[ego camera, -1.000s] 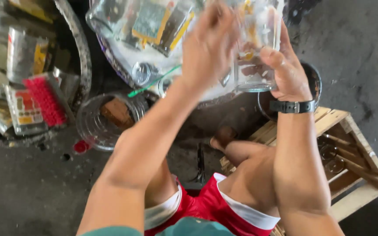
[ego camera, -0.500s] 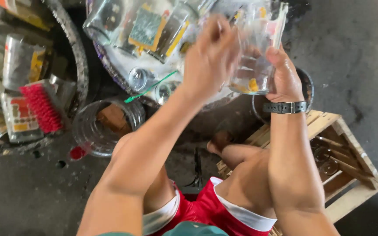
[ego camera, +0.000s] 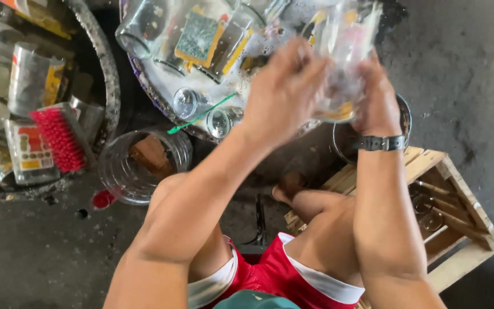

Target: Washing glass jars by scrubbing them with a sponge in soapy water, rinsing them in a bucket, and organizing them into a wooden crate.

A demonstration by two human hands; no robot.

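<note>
A clear glass jar (ego camera: 344, 51) with yellow label scraps is held up over a round wash basin (ego camera: 144, 91). My left hand (ego camera: 284, 91) is wrapped on the jar's left side and looks blurred. My right hand (ego camera: 375, 97), with a dark wristwatch (ego camera: 379, 142), grips the jar's right side. Inside the basin lie several clear glasses and a green and yellow scrub sponge (ego camera: 198, 35). A green toothbrush (ego camera: 201, 114) rests on the basin's near rim.
A red bristle brush (ego camera: 58, 137) lies on jars in a second basin at left. A clear plastic container (ego camera: 138, 163) stands on the wet concrete floor. A wooden crate (ego camera: 447, 212) with glasses sits at right, a dark pot (ego camera: 344, 143) behind it.
Both hands kept hold of the jar and shifted it slightly while the left hand rubbed over it. The view has tilted a little, moving the basins down in the frame.
</note>
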